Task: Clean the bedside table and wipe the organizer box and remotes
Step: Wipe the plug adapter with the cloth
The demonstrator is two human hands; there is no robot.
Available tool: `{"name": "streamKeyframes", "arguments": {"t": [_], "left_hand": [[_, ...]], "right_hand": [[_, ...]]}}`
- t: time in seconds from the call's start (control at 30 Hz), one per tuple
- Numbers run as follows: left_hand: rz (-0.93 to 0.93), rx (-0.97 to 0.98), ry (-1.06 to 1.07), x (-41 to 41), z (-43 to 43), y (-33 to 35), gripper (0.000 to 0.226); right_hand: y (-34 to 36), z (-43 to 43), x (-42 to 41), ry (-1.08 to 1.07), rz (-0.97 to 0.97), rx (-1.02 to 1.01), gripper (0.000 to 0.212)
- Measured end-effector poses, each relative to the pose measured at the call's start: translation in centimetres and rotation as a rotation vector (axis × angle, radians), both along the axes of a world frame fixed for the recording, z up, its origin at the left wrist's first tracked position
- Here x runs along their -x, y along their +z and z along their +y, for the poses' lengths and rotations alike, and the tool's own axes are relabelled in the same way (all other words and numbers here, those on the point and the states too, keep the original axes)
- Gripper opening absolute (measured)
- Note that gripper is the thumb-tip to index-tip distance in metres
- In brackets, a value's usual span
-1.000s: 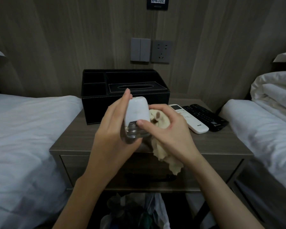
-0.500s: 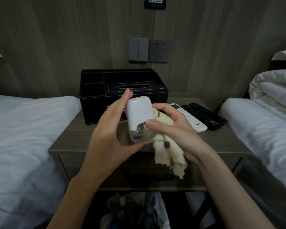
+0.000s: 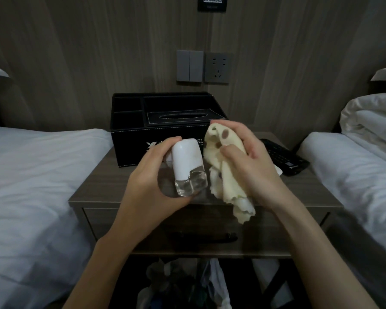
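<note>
My left hand (image 3: pixel 152 179) grips a small spray bottle (image 3: pixel 187 167) with a white cap and clear liquid, held above the wooden bedside table (image 3: pixel 94 188). Just to its right, my right hand (image 3: pixel 252 166) holds a cream cloth (image 3: pixel 223 175) with brown spots, bunched and hanging down. Behind both hands stands the black organizer box (image 3: pixel 129 141) with a tissue slot. A black remote (image 3: pixel 283 157) lies at the table's right side. Only a sliver of the white remote (image 3: pixel 279 171) shows behind my right hand.
White beds flank the table, left (image 3: pixel 36 175) and right (image 3: pixel 352 170). A switch and socket (image 3: pixel 202 66) sit on the wood wall behind. A drawer handle (image 3: pixel 201 238) runs across the table front, and a bag of rubbish (image 3: pixel 183 286) lies below.
My right hand has drawn the cloth away from the bottle, up and to the right. The bottle has tilted a little in my left hand.
</note>
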State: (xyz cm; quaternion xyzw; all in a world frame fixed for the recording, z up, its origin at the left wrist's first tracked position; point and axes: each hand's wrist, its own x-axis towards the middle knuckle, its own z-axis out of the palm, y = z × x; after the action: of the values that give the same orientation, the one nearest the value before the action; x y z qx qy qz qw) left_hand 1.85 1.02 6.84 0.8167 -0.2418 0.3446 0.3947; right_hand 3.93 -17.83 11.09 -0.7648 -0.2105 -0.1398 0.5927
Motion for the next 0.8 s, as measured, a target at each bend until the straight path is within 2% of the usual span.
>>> {"name": "streamKeyframes", "arguments": {"t": [0.13, 0.27, 0.47, 0.63, 0.8], "left_hand": [[-0.017, -0.031, 0.014, -0.2, -0.4, -0.1, 0.083], [-0.029, -0.002, 0.018, -0.1, -0.5, 0.0, 0.080], [0.024, 0.112, 0.034, 0.1, 0.3, 0.1, 0.087], [0.108, 0.271, 0.044, 0.4, 0.9, 0.2, 0.092], [0.088, 0.252, 0.128, 0.4, 1.3, 0.4, 0.095]], "right_hand": [[-0.7, 1.2, 0.6, -0.101, -0.227, 0.229, 0.034], [-1.3, 1.9, 0.7, -0.182, -0.377, 0.255, 0.035], [-2.0, 2.1, 0.7, -0.109, -0.406, 0.279, 0.048], [-2.2, 2.5, 0.8, -0.078, -0.454, 0.287, 0.050], [-2.3, 2.4, 0.9, -0.052, -0.466, 0.310, 0.046]]}}
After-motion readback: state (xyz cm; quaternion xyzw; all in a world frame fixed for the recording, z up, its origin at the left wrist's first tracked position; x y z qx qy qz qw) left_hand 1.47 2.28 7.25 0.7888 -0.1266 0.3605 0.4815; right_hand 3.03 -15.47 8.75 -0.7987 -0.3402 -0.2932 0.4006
